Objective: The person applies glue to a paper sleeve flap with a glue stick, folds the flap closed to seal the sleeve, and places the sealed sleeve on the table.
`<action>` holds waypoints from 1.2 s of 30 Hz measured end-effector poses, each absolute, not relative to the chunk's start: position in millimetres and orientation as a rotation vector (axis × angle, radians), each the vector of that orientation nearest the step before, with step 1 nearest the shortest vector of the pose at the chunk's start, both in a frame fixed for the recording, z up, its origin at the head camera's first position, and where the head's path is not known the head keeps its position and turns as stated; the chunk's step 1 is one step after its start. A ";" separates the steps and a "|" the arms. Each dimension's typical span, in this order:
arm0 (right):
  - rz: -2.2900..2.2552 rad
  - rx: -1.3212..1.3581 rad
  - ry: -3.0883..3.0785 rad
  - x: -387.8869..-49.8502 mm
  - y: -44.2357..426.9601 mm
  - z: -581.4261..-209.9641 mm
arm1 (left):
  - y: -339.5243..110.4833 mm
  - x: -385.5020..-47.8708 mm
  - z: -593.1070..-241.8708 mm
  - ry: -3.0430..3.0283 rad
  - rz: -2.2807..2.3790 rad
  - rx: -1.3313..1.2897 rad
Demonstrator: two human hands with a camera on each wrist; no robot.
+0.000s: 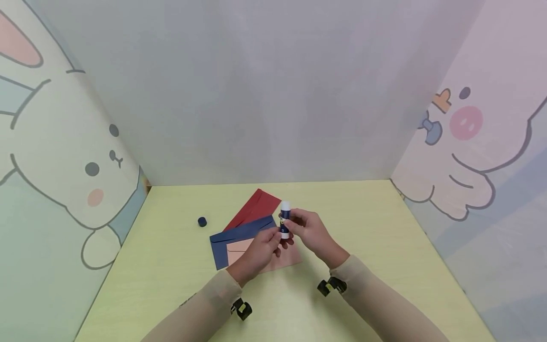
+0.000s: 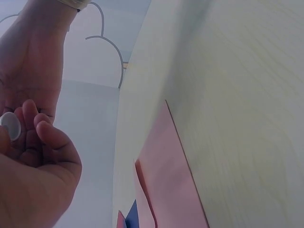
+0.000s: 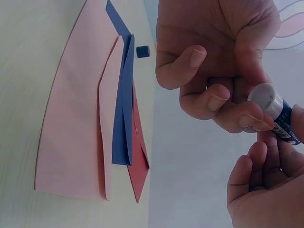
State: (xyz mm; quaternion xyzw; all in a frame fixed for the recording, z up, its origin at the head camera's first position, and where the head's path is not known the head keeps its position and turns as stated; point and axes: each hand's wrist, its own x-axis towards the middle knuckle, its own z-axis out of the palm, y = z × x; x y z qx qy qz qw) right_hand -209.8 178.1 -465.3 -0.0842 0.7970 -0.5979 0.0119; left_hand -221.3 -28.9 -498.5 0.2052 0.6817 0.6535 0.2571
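Note:
An uncapped glue stick (image 1: 285, 213), dark blue with white ends, stands upright between both hands above the envelopes. My left hand (image 1: 261, 249) pinches its white base with the fingertips. My right hand (image 1: 315, 236) grips the blue body between thumb and fingers. In the right wrist view the round white base of the glue stick (image 3: 264, 98) faces the camera, and the left thumb touches it. Below the hands lies a pink envelope (image 1: 294, 256), overlapping a blue envelope (image 1: 220, 254). A red envelope (image 1: 265, 204) lies behind, partly covered by the blue one.
The dark blue cap (image 1: 202, 222) sits alone on the pale yellow table (image 1: 171, 266), left of the envelopes. Walls with cartoon animals (image 1: 91, 142) stand at left and right, and a plain grey wall (image 1: 256, 95) rises at the back.

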 end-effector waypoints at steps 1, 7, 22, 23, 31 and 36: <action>-1.866 -0.262 2.483 -209.8 178.2 -465.5 | -29.0 -221.4 -498.8 1.850 1.770 0.558; -1.880 -0.276 2.471 -210.5 179.0 -467.6 | -28.8 -222.5 -500.7 1.845 1.785 0.579; -1.863 -0.279 2.487 -209.9 180.5 -469.2 | -29.0 -220.2 -504.2 2.148 1.806 0.447; -1.860 -0.284 2.489 -209.9 179.8 -469.3 | -28.3 -219.8 -504.3 2.175 1.800 0.451; -1.842 -0.308 2.503 -210.2 176.8 -469.6 | -29.3 -220.5 -502.2 2.160 1.711 0.561; -1.852 -0.305 2.488 -209.8 175.4 -468.7 | -33.1 -223.6 -502.0 1.911 1.732 0.611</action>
